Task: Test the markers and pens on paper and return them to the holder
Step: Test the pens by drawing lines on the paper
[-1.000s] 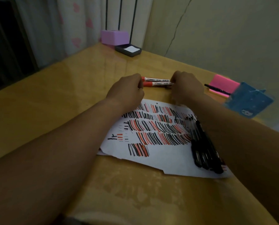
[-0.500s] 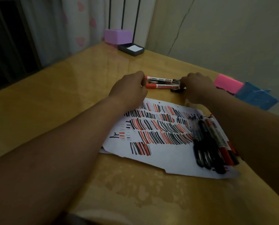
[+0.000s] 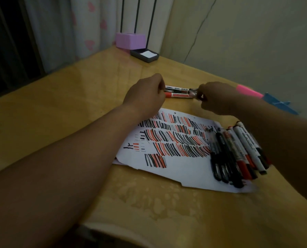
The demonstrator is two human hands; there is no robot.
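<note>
Left hand (image 3: pixel 145 95), right hand (image 3: pixel 218 97) around markers (image 3: pixel 177 92)

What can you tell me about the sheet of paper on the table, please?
The sheet of paper is white and thin, lying flat and skewed on the glossy yellow table. Rows of short black and red strokes cover most of it; its near strip is blank. A small hole shows by the far edge, and the near edge is uneven, with a notch. A pile of markers and pens rests on its right side. The left forearm crosses its far left corner; contact is unclear.
</note>
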